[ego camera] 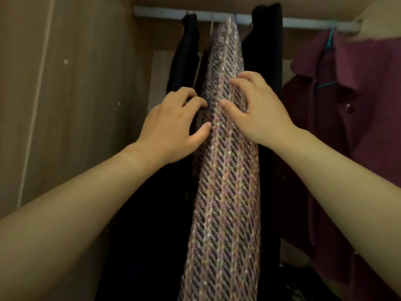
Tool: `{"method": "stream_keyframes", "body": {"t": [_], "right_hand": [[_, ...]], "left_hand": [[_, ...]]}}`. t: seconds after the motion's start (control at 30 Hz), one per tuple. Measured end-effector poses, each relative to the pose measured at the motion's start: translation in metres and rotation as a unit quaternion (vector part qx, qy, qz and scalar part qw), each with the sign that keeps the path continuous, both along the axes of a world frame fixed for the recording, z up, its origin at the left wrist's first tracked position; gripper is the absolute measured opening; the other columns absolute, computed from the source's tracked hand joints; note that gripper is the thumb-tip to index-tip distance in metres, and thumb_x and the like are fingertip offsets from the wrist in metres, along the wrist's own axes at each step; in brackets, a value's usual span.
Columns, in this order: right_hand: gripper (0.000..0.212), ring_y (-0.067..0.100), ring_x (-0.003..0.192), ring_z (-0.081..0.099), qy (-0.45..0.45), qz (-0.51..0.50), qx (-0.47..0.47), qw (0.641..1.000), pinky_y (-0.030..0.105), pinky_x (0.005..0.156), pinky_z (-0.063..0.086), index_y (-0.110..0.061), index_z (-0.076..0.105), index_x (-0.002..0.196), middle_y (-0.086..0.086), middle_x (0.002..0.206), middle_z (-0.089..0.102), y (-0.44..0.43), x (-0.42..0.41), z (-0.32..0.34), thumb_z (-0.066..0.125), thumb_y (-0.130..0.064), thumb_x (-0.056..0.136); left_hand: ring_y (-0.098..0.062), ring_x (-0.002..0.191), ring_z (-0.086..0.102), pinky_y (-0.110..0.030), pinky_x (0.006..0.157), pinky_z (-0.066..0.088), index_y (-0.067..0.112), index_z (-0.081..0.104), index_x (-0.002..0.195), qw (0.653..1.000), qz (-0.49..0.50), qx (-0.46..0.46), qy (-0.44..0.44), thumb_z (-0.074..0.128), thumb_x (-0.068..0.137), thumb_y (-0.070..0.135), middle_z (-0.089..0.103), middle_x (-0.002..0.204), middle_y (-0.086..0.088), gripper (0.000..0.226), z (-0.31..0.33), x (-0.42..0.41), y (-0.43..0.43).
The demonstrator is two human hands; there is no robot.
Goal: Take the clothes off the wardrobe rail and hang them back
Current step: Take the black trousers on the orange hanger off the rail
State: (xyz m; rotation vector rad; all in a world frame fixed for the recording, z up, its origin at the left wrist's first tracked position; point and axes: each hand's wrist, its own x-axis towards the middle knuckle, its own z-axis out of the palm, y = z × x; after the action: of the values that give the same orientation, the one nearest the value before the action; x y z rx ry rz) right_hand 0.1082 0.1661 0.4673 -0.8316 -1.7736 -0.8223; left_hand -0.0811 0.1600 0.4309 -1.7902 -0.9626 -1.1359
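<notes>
Two grips on tweed garment (225, 192) | left hand (173, 127) pinches edge | right hand (258, 109) clutches fabric | rail (303, 23) above

A pale wardrobe rail (303, 24) runs across the top. A tweed coat (225, 170) hangs from it between a left black garment (186, 61) and a right black garment (268, 51). Further right hangs a dark red shirt (358, 127) on a green hanger (325, 84).

From my feed, the tweed garment (225, 170) is a coarse, nubbly weave with little glittery threads, and the black garments (186, 61) either side look like soft matt cloth. The maroon shirt (347, 137) is a smoother matt fabric with a glossy button (349, 109). The rail (303, 23) looks smooth and pale, and the wardrobe wall (76, 83) is matt wood-grain board with a few nicks.
</notes>
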Motion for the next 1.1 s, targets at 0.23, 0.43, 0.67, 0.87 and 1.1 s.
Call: {"method": "stream_keyframes", "body": {"t": [0.23, 0.43, 0.67, 0.87, 1.1], "right_hand": [[0.058, 0.018, 0.134, 0.031, 0.014, -0.022, 0.037, 0.999, 0.028, 0.102, 0.032, -0.017, 0.036, 0.141, -0.001, 0.147, 0.029, 0.011, -0.023, 0.065, 0.047, -0.046, 0.092], [0.053, 0.018, 0.122, 0.044, -0.030, -0.047, 0.077, 0.995, 0.028, 0.092, 0.039, -0.018, 0.043, 0.135, 0.000, 0.136, 0.043, 0.004, -0.056, 0.124, 0.047, -0.049, 0.092], [0.055, 0.027, 0.126, 0.038, -0.082, -0.064, 0.003, 0.995, 0.040, 0.101, 0.038, -0.012, 0.040, 0.135, 0.009, 0.138, 0.036, 0.040, -0.102, 0.170, 0.044, -0.047, 0.094], [0.061, 0.027, 0.142, 0.008, -0.057, -0.104, 0.002, 0.993, 0.036, 0.114, 0.014, -0.003, 0.019, 0.145, 0.012, 0.155, 0.010, 0.077, -0.080, 0.170, 0.037, -0.039, 0.098], [0.038, 0.033, 0.108, 0.048, -0.008, -0.105, -0.005, 0.994, 0.036, 0.084, 0.041, -0.004, 0.048, 0.116, 0.017, 0.120, 0.050, 0.097, -0.073, 0.214, 0.048, -0.036, 0.094]], "left_hand": [[-0.023, 0.132, 0.029, -0.040, 0.098, 0.039, 0.023, 0.047, 0.131, 0.998, -0.011, 0.043, -0.039, 0.050, 0.090, 0.044, 0.035, 0.142, -0.004, 0.045, 0.053, -0.018, 0.018], [-0.022, 0.132, 0.033, -0.040, 0.101, 0.039, 0.031, 0.037, 0.139, 0.997, 0.055, 0.027, -0.041, 0.028, 0.084, 0.059, 0.038, 0.143, -0.004, 0.062, 0.083, -0.051, 0.025], [-0.020, 0.129, 0.038, -0.037, 0.102, 0.036, 0.033, 0.040, 0.137, 0.984, 0.160, 0.057, -0.061, 0.012, 0.073, 0.067, 0.041, 0.140, -0.001, 0.078, 0.109, -0.096, 0.035], [-0.020, 0.132, 0.035, -0.041, 0.107, 0.032, 0.033, 0.040, 0.137, 0.978, 0.189, 0.064, -0.061, 0.005, 0.071, 0.068, 0.040, 0.142, -0.001, 0.083, 0.125, -0.120, 0.050], [-0.030, 0.111, 0.057, -0.044, 0.087, 0.047, 0.026, 0.059, 0.121, 0.965, 0.239, 0.084, -0.074, 0.024, 0.081, 0.062, 0.060, 0.122, -0.010, 0.065, 0.145, -0.162, 0.074]]}}
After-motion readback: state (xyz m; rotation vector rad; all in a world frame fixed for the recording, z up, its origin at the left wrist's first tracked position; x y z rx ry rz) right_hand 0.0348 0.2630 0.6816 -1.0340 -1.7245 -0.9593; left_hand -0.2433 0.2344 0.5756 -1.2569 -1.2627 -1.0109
